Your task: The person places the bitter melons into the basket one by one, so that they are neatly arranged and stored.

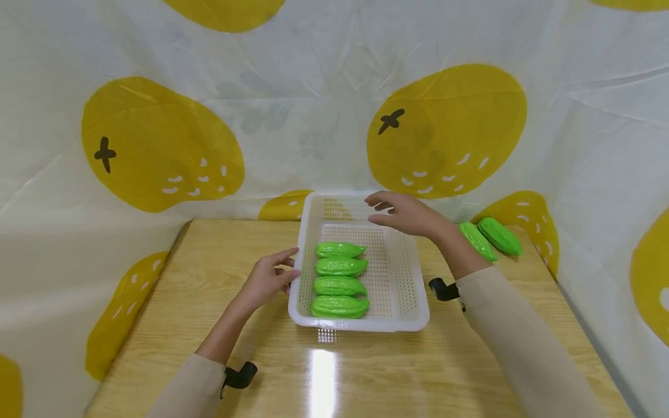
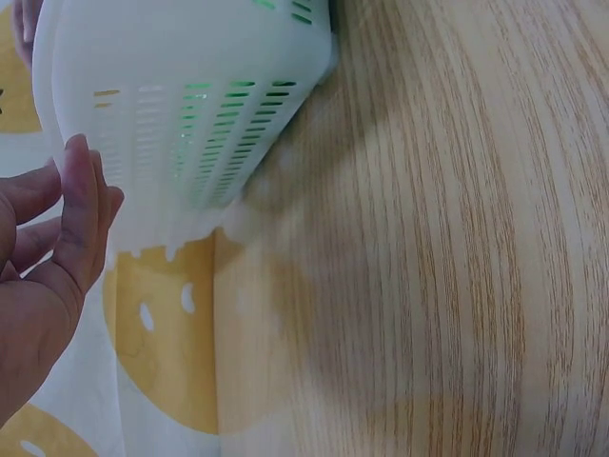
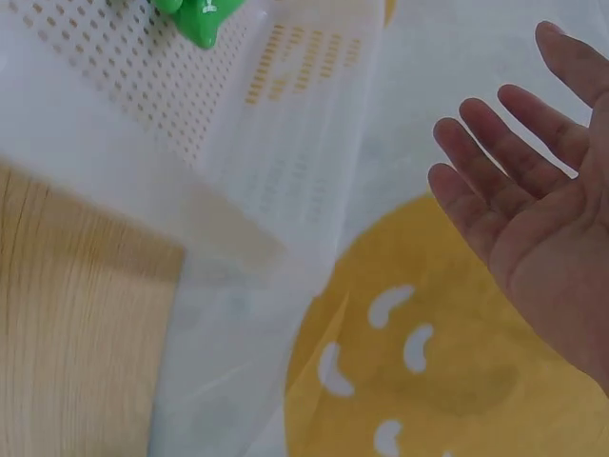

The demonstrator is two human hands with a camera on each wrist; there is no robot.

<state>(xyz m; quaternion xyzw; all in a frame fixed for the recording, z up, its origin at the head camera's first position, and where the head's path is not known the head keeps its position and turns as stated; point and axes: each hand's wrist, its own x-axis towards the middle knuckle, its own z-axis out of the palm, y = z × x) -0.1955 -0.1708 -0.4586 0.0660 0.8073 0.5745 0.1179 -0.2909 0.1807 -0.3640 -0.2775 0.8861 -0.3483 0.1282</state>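
A pale cloth (image 1: 42, 186) printed with large yellow fruits hangs along the left, far and right sides of a wood-grained bench (image 1: 209, 273). At the near left comes a beige left sleeve (image 1: 188, 389), with a black device (image 1: 241, 376) at its cuff. Beyond it, the left hand (image 1: 263, 281) is at the left side of a white perforated basket (image 1: 359, 326), fingers loosely extended and apart from the thumb, fingertips at the rim; whether they press on it I cannot tell. In the basket's left half four green gourds lie crosswise in a column, tips to the right: the nearest (image 1: 340, 306), the second (image 1: 338, 285), the third (image 1: 341, 267) and the farthest (image 1: 338, 249). The right hand (image 1: 405, 212) hovers around the basket's far right corner, fingers spread and holding nothing; the right wrist view shows it apart from the rim. Another black device (image 1: 443, 289) is at the cuff of the right sleeve (image 1: 514, 337). On the bench's far right lie two more green gourds side by side, the left one (image 1: 477, 240) and the right one (image 1: 500, 235).
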